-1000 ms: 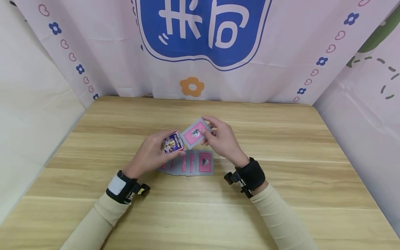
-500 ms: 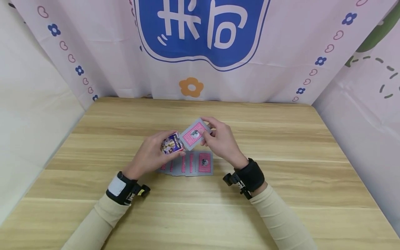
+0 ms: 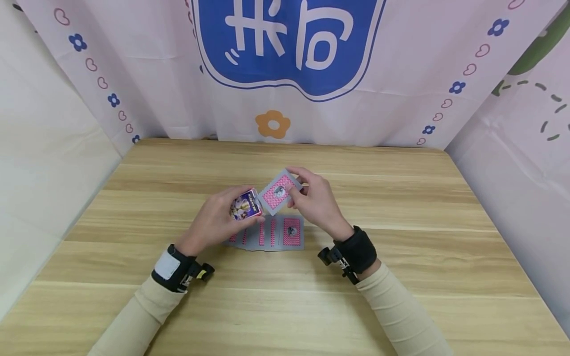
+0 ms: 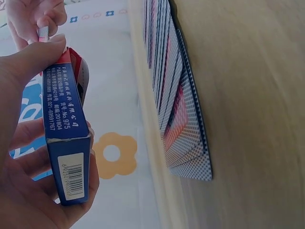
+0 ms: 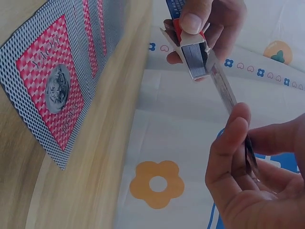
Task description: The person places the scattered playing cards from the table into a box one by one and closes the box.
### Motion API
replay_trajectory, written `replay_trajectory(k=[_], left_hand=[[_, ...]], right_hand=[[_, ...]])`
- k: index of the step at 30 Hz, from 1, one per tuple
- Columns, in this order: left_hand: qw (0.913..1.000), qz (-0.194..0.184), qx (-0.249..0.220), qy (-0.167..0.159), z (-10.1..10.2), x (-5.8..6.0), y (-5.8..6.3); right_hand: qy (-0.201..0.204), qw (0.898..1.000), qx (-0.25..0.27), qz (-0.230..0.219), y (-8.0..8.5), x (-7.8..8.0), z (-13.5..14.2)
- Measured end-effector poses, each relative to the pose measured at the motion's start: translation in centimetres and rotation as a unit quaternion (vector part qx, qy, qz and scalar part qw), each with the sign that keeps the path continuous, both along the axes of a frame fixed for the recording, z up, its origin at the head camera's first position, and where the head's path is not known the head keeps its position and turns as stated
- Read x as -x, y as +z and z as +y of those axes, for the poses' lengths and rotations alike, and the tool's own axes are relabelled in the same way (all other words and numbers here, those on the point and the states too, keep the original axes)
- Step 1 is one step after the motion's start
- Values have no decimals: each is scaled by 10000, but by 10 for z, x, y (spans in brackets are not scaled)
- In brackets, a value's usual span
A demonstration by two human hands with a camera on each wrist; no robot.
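Observation:
My left hand [image 3: 215, 215] grips a playing card box [image 3: 246, 204] with a purple picture front. Its blue side [image 4: 64, 100] and barcode end [image 4: 73, 176] face the left wrist camera. At the box's opened end, the right wrist view shows packed card edges [image 5: 194, 59] inside. My right hand [image 3: 318, 202] pinches a red-patterned playing card [image 3: 272, 196] between thumb and fingers, tilted, one edge close to the box's opening. Whether it touches the box, or is more than one card, I cannot tell. Below the box, several overlapping face-down cards [image 3: 291, 232] lie fanned in a row.
The wooden table [image 3: 285, 301] spreads around the cards. A white printed curtain [image 3: 169, 99] hangs behind its far edge, with pale cloth walls at both sides. Each wrist carries a black strap [image 3: 358, 247] with a small camera.
The held card shifted slightly left, then slightly back right, near the box opening. Both hands keep their grips, and the fanned cards stay where they were.

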State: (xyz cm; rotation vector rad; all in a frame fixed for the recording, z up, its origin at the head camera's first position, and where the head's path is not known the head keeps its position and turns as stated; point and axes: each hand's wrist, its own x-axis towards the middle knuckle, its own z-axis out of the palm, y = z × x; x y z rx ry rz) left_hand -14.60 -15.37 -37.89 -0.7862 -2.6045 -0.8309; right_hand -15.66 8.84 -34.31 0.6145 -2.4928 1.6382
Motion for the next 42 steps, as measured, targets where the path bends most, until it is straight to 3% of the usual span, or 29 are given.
replay_trajectory(k=[6,11,20,27,36,42], left_hand=[[9999,37,-85,-112,2,-1,-1],[9998,-7,-106,-171,4,-1,-2],[9998,87,-105,-111,8,0,-3],[9995,269,-109,-141,8,1,-2],[9998,164,-56,-117,5,-1,-6],[9997,206,-64,-89,7,0,-4]], right_hand=[[117,9998,177,-45,-3,0,-2],[47,9996,210,177,-6,0,-3],[-18,9947,-192,1007,-9,-5,-8],[-115,9850,-694,1575,-10,-6,-14],[-49,9764,-1371,1669,-16,-11,-21],[64,9745,-1706,1456,-15,-11,-21]])
